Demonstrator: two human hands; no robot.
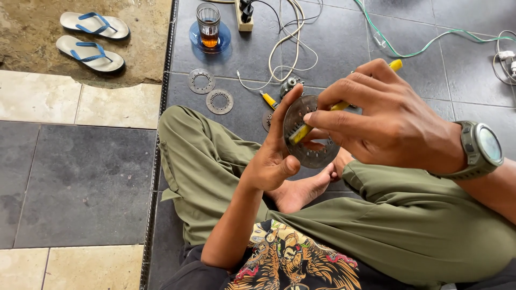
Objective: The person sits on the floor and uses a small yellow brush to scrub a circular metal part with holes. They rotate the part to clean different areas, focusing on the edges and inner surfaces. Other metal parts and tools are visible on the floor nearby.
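Head view: left hand (pixel 271 156) grips a perforated metal disc (pixel 312 134) upright above the crossed legs; right hand (pixel 387 121) is closed around a yellow tool (pixel 344 104) pressed against the disc. 2 similar discs (pixel 210 91) lie on the floor.

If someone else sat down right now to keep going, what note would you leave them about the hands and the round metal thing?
Left hand: holds the metal disc upright by its rim.
Right hand: grips a yellow tool, tip against the disc's middle.
Floor: two more discs, a second yellow tool, a small motor part, a glass of tea.
Done: disc picked up, tool placed.
Left: cannot tell how far the work is.
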